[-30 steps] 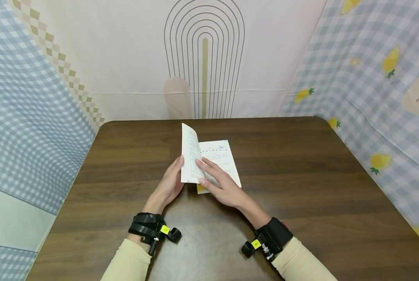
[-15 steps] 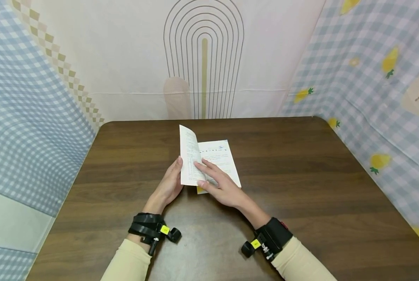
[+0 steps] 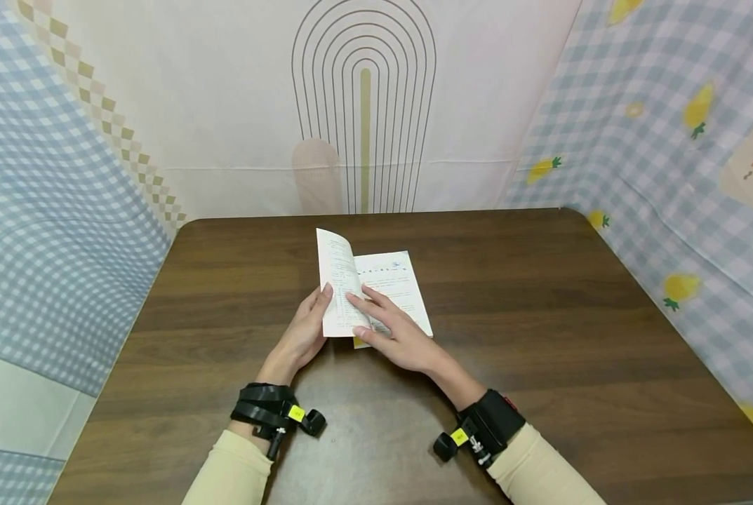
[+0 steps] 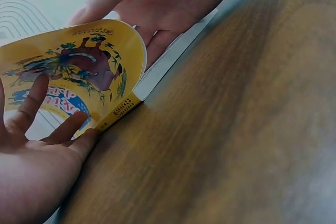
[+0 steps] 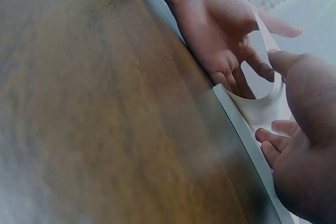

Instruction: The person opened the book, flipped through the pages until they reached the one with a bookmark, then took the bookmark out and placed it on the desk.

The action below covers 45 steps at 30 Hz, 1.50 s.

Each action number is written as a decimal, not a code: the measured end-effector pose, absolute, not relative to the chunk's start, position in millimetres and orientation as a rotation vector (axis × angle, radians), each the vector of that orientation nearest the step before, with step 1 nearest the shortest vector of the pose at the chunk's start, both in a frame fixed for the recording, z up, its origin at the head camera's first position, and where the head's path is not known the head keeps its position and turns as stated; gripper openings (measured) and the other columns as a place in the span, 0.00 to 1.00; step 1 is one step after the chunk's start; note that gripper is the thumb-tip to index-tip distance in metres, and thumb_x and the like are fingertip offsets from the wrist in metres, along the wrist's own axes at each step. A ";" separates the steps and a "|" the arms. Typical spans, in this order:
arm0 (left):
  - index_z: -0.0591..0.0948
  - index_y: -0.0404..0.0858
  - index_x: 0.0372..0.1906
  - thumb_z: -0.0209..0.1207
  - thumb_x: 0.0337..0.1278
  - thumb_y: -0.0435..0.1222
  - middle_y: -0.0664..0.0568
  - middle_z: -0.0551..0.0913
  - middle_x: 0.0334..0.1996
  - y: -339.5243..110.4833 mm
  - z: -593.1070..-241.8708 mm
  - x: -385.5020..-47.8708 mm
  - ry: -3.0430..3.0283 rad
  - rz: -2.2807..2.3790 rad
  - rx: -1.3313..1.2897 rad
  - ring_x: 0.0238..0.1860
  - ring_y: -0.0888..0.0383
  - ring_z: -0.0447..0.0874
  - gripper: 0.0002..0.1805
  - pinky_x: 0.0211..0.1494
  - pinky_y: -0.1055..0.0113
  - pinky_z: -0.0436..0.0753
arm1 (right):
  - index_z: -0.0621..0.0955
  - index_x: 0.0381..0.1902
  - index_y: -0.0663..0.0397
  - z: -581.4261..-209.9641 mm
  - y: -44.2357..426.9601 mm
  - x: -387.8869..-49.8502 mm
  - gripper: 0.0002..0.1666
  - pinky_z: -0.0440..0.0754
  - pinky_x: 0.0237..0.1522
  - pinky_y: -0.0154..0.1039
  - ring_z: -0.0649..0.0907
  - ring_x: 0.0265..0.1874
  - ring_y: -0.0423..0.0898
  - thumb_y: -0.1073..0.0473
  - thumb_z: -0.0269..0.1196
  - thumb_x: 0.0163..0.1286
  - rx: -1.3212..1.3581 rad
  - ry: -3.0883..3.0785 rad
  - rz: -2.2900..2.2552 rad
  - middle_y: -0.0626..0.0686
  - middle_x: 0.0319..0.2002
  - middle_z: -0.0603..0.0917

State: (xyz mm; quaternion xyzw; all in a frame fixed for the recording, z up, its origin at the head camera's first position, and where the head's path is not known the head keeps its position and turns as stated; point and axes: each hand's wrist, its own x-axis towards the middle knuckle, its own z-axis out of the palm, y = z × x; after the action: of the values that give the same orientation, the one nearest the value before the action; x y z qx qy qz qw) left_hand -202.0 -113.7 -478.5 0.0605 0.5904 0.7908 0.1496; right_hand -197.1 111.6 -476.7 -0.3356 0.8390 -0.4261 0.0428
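An open paperback book (image 3: 396, 275) lies on the table, its right-hand page flat and its left leaves (image 3: 336, 270) raised and curved. My left hand (image 3: 300, 334) holds the raised side, thumb on the page's edge and fingers behind the cover. From the left wrist view, those fingers lie against the yellow illustrated cover (image 4: 79, 59), which bends in an arch from the spine. My right hand (image 3: 406, 339) rests over the fold with fingers spread and fairly straight, touching the inner pages. In the right wrist view the book's thick page edge (image 5: 247, 141) meets the tabletop.
The brown wooden table (image 3: 572, 315) has rounded far corners. Behind it hangs a pale cloth (image 3: 237, 105) with an arch pattern. Blue checked cloths (image 3: 54, 175) drape both sides. Each wrist wears a black strap with a small camera (image 3: 314, 422).
The raised leaves have tilted further left and lower. My left thumb has come over onto the page's edge. My right hand stays nearly in place, its fingertips shifting slightly left.
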 end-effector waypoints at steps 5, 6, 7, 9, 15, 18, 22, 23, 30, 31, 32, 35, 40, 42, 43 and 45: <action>0.53 0.36 0.85 0.43 0.85 0.56 0.32 0.70 0.73 -113.5 -479.5 -202.7 1.696 2.276 0.148 0.58 0.59 0.83 0.40 0.56 0.67 0.82 | 0.64 0.83 0.31 -476.7 111.9 -197.3 0.35 0.62 0.75 0.62 0.57 0.82 0.50 0.45 0.59 0.83 -1.027 2.550 -1.316 0.55 0.84 0.56; 0.54 0.36 0.85 0.43 0.85 0.56 0.32 0.70 0.73 -113.3 -479.6 -202.8 1.696 2.278 0.143 0.58 0.59 0.83 0.40 0.56 0.67 0.82 | 0.64 0.83 0.32 -476.5 112.1 -197.2 0.35 0.62 0.75 0.62 0.57 0.82 0.50 0.45 0.59 0.83 -1.029 2.549 -1.318 0.55 0.84 0.56; 0.53 0.36 0.85 0.44 0.85 0.56 0.33 0.71 0.73 -113.2 -479.6 -202.9 1.697 2.279 0.139 0.58 0.59 0.83 0.40 0.56 0.67 0.82 | 0.64 0.83 0.32 -476.3 112.3 -197.0 0.36 0.62 0.75 0.63 0.57 0.82 0.50 0.45 0.59 0.83 -1.029 2.546 -1.320 0.55 0.84 0.56; 0.54 0.37 0.85 0.45 0.85 0.56 0.34 0.72 0.73 -113.0 -479.6 -203.1 1.696 2.283 0.130 0.57 0.59 0.83 0.39 0.55 0.67 0.83 | 0.64 0.83 0.32 -475.9 112.8 -196.7 0.35 0.62 0.75 0.62 0.57 0.82 0.50 0.45 0.59 0.83 -1.024 2.541 -1.324 0.55 0.84 0.56; 0.59 0.39 0.83 0.49 0.85 0.51 0.37 0.75 0.69 -112.4 -480.1 -203.5 1.661 2.305 0.123 0.56 0.58 0.85 0.34 0.53 0.65 0.84 | 0.64 0.83 0.30 -475.9 113.8 -196.3 0.35 0.62 0.75 0.62 0.57 0.82 0.49 0.43 0.58 0.83 -1.003 2.547 -1.318 0.53 0.85 0.56; 0.60 0.40 0.82 0.50 0.85 0.50 0.37 0.75 0.69 -112.6 -480.6 -204.2 1.653 2.306 0.129 0.56 0.57 0.85 0.33 0.53 0.65 0.85 | 0.64 0.83 0.31 -476.2 113.3 -196.7 0.35 0.63 0.75 0.63 0.57 0.82 0.50 0.44 0.59 0.83 -1.004 2.545 -1.322 0.54 0.84 0.56; 0.58 0.40 0.83 0.49 0.85 0.51 0.37 0.74 0.71 -113.8 -481.0 -204.7 1.670 2.291 0.131 0.58 0.56 0.85 0.35 0.54 0.65 0.84 | 0.64 0.83 0.30 -476.0 112.4 -196.9 0.36 0.63 0.75 0.63 0.57 0.82 0.50 0.43 0.59 0.83 -1.004 2.543 -1.324 0.53 0.84 0.56; 0.57 0.40 0.84 0.49 0.85 0.51 0.37 0.74 0.71 -114.1 -481.0 -204.7 1.676 2.285 0.132 0.58 0.56 0.84 0.35 0.54 0.65 0.84 | 0.64 0.83 0.30 -475.8 112.3 -196.9 0.36 0.62 0.75 0.63 0.57 0.82 0.50 0.43 0.58 0.83 -1.004 2.542 -1.323 0.53 0.84 0.56; 0.58 0.41 0.84 0.49 0.85 0.51 0.37 0.74 0.71 -113.9 -480.0 -204.4 1.670 2.289 0.124 0.59 0.55 0.84 0.34 0.54 0.64 0.84 | 0.64 0.83 0.29 -475.6 112.2 -196.7 0.35 0.62 0.75 0.62 0.57 0.82 0.49 0.43 0.58 0.83 -1.004 2.541 -1.323 0.52 0.84 0.56; 0.58 0.41 0.84 0.49 0.85 0.51 0.37 0.74 0.71 -113.9 -480.1 -204.4 1.672 2.288 0.124 0.59 0.55 0.84 0.34 0.54 0.64 0.84 | 0.64 0.83 0.29 -475.8 112.1 -196.7 0.35 0.62 0.75 0.63 0.57 0.82 0.49 0.43 0.58 0.83 -1.005 2.542 -1.324 0.52 0.84 0.56; 0.58 0.41 0.83 0.49 0.85 0.51 0.37 0.74 0.71 -114.0 -480.2 -204.5 1.674 2.286 0.123 0.59 0.55 0.84 0.34 0.54 0.64 0.84 | 0.64 0.83 0.29 -476.0 112.0 -196.7 0.35 0.62 0.75 0.63 0.57 0.82 0.50 0.43 0.58 0.83 -1.007 2.543 -1.326 0.52 0.84 0.56; 0.58 0.42 0.83 0.49 0.85 0.51 0.38 0.74 0.71 -114.1 -480.7 -204.7 1.677 2.281 0.122 0.60 0.55 0.84 0.34 0.54 0.64 0.84 | 0.64 0.83 0.29 -476.7 111.9 -196.6 0.35 0.62 0.75 0.63 0.57 0.82 0.50 0.43 0.58 0.83 -1.009 2.544 -1.335 0.53 0.84 0.56; 0.58 0.42 0.84 0.49 0.85 0.50 0.38 0.74 0.71 -114.0 -480.6 -204.8 1.680 2.276 0.112 0.60 0.55 0.84 0.34 0.54 0.64 0.84 | 0.64 0.83 0.29 -477.5 112.2 -196.3 0.35 0.62 0.75 0.63 0.57 0.82 0.50 0.44 0.58 0.83 -1.010 2.540 -1.345 0.54 0.84 0.57; 0.58 0.42 0.84 0.49 0.85 0.50 0.38 0.74 0.71 -113.8 -480.1 -204.6 1.681 2.276 0.105 0.60 0.55 0.84 0.34 0.54 0.64 0.84 | 0.64 0.83 0.30 -477.4 112.4 -196.3 0.35 0.62 0.75 0.63 0.57 0.82 0.51 0.44 0.58 0.83 -1.016 2.537 -1.350 0.54 0.84 0.57; 0.58 0.41 0.84 0.49 0.85 0.50 0.38 0.74 0.71 -113.7 -479.9 -204.5 1.682 2.277 0.103 0.60 0.55 0.84 0.34 0.54 0.64 0.84 | 0.64 0.83 0.31 -477.4 112.4 -196.3 0.35 0.62 0.75 0.63 0.57 0.82 0.51 0.45 0.58 0.83 -1.018 2.536 -1.353 0.54 0.84 0.57; 0.58 0.41 0.83 0.49 0.85 0.50 0.38 0.74 0.71 -113.5 -479.7 -204.5 1.681 2.277 0.098 0.60 0.55 0.84 0.33 0.54 0.64 0.85 | 0.64 0.84 0.31 -477.1 112.5 -196.3 0.35 0.62 0.75 0.63 0.57 0.82 0.51 0.45 0.58 0.83 -1.022 2.534 -1.356 0.54 0.84 0.57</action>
State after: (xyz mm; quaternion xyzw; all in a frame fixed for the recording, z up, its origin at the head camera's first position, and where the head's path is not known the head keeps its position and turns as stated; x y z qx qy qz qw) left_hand -204.5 -113.5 -479.7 0.0343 0.5864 0.7945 0.1541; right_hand -196.3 112.5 -477.1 -0.3346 0.8300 -0.4440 0.0455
